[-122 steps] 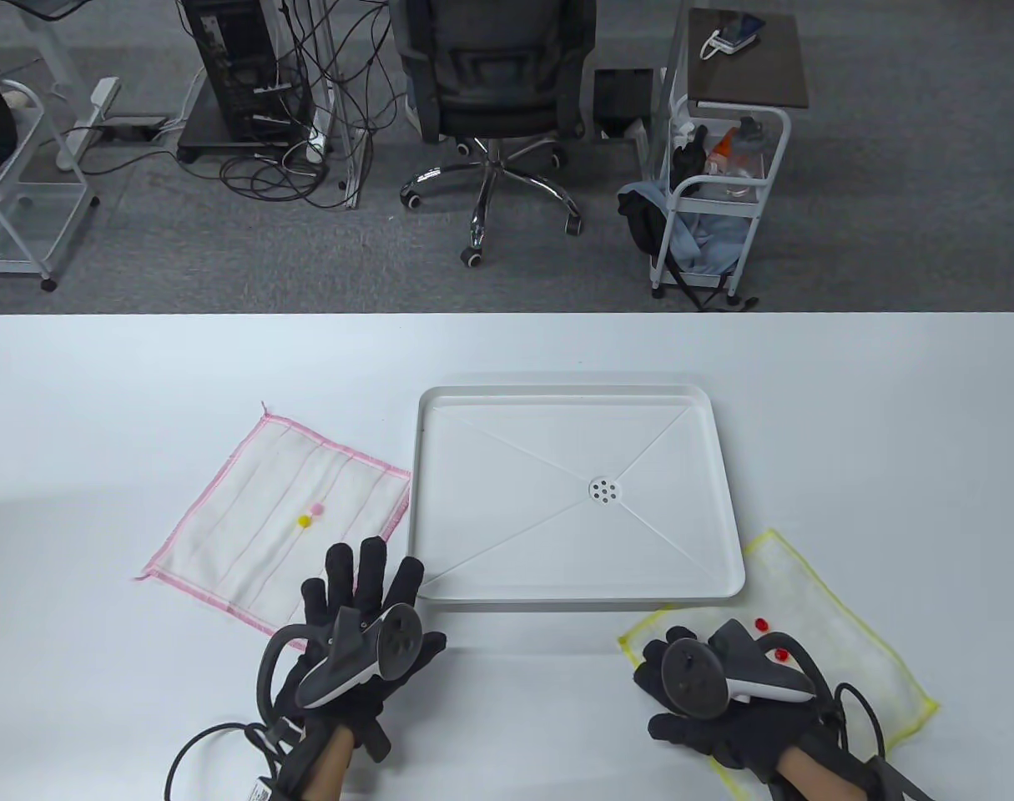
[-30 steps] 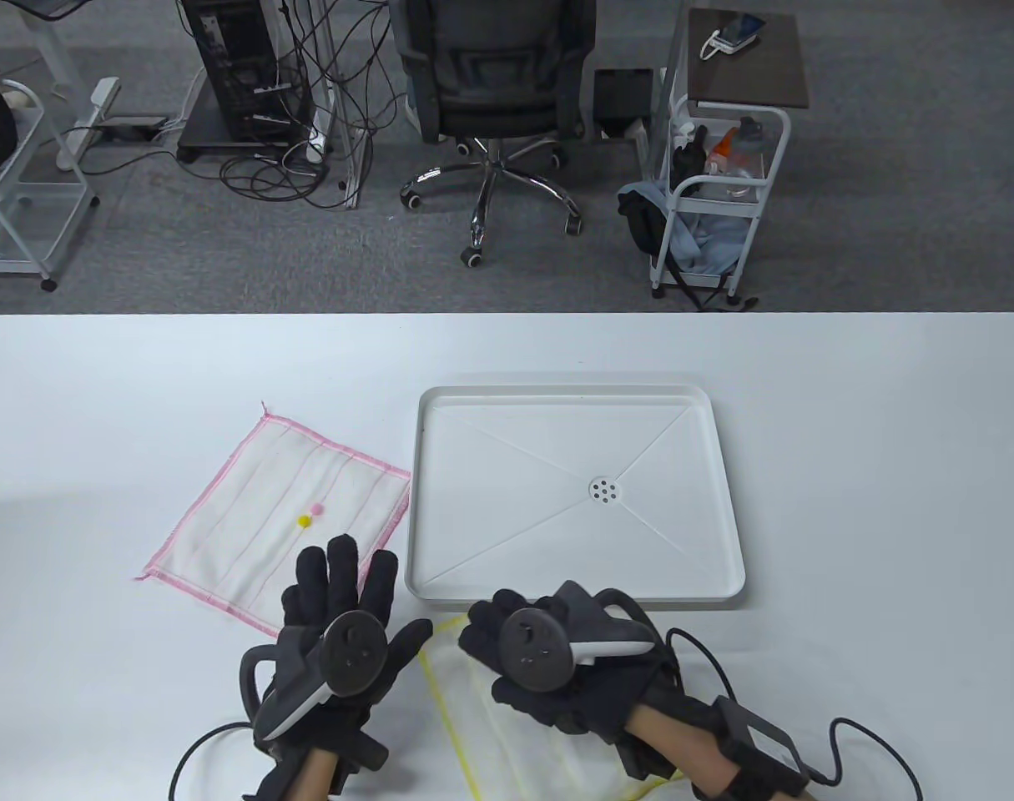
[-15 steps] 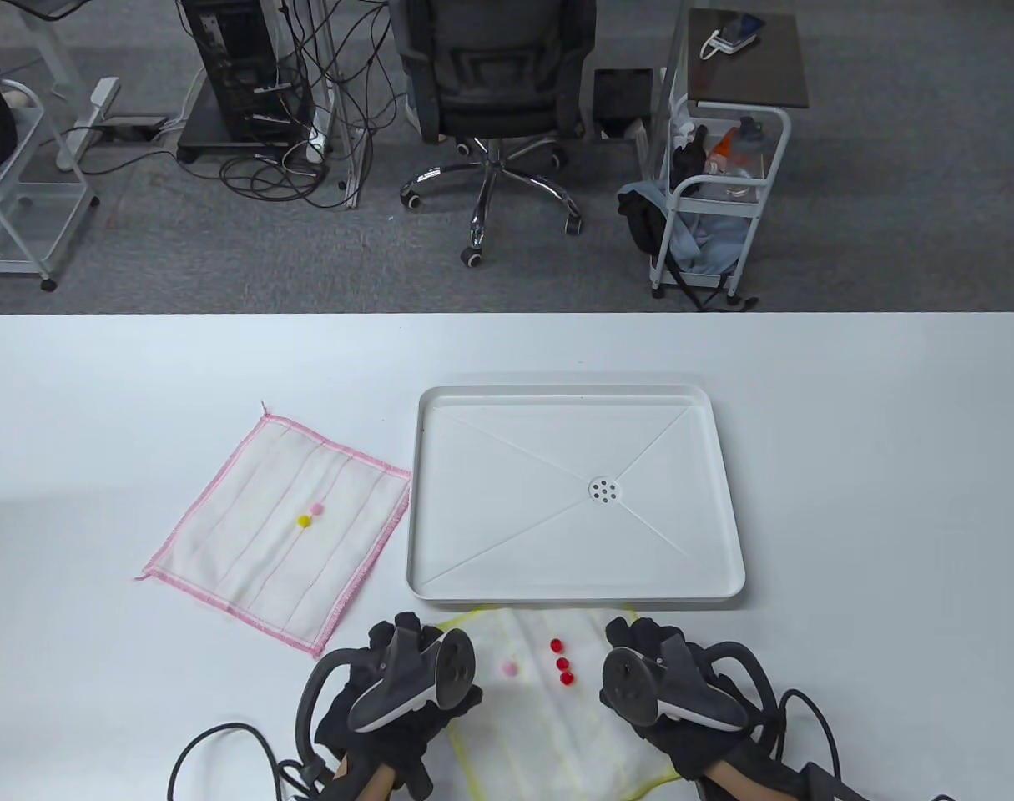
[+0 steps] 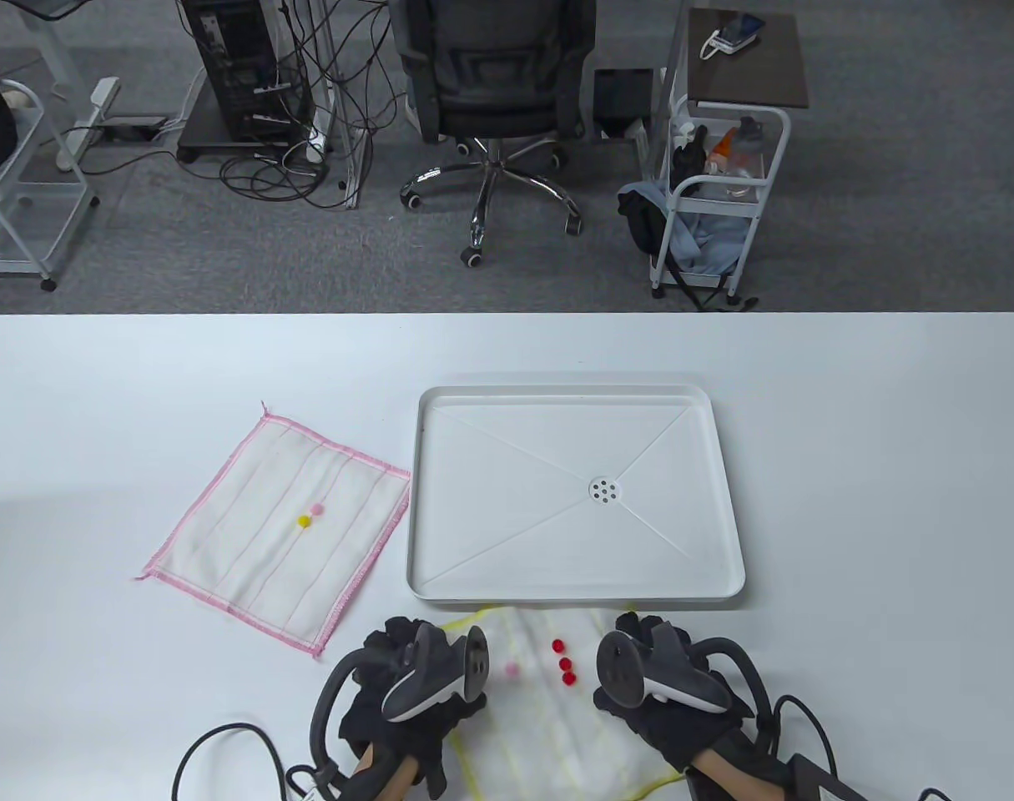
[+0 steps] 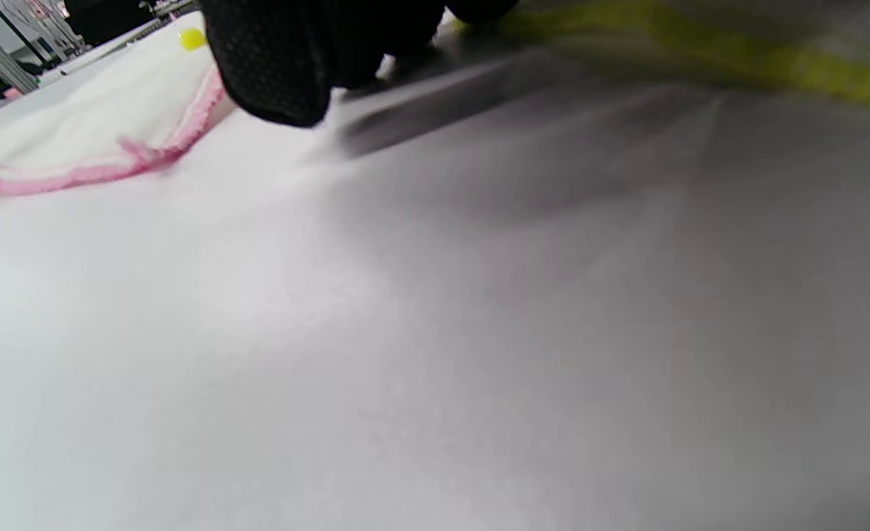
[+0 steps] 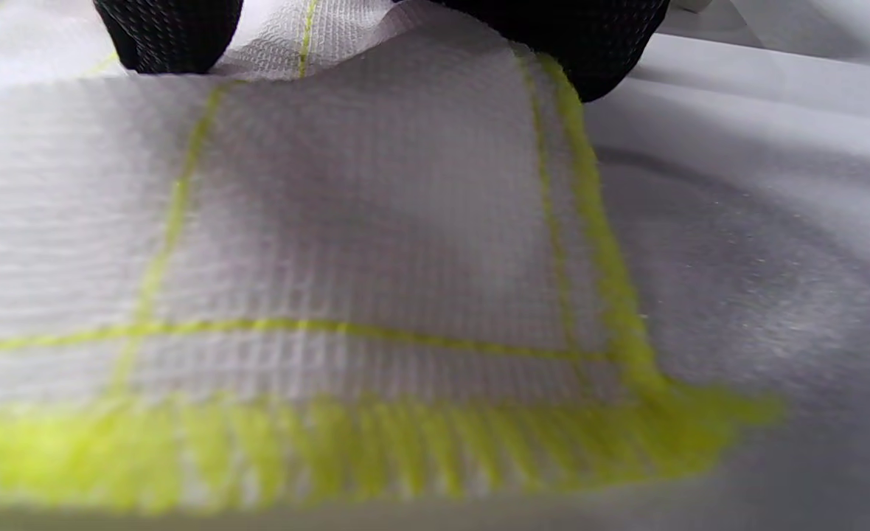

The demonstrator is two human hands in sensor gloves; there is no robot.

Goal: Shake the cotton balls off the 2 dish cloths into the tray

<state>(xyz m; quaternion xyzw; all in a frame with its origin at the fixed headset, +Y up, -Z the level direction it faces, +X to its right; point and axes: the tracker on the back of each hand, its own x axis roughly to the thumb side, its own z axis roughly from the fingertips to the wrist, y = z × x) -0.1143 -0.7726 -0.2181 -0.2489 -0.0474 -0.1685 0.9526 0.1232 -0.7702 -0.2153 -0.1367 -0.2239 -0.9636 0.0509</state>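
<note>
- Pink-edged cloth (image 4: 277, 530) lies flat left of the tray (image 4: 728, 534), untouched; a yellow ball (image 4: 304, 521) and a pink ball (image 4: 315, 507) sit near its middle.
- My left hand (image 4: 406, 667) is at the near-left edge of the yellow-edged cloth (image 4: 540, 709); fingers curled, seemingly pinching the hem, though the tracker hides the contact.
- Yellow-edged cloth lies just below the tray's near rim, between my hands. It holds a pale pink ball (image 4: 511, 669) and three red balls (image 4: 563, 663).
- Judgement: thin, limp fabric that sags; balls very light and roll easily. Hold by the corners and keep it level.
- My right hand (image 4: 648, 667) pinches the right edge, fingers (image 6: 169, 33) curled on the weave.
</note>
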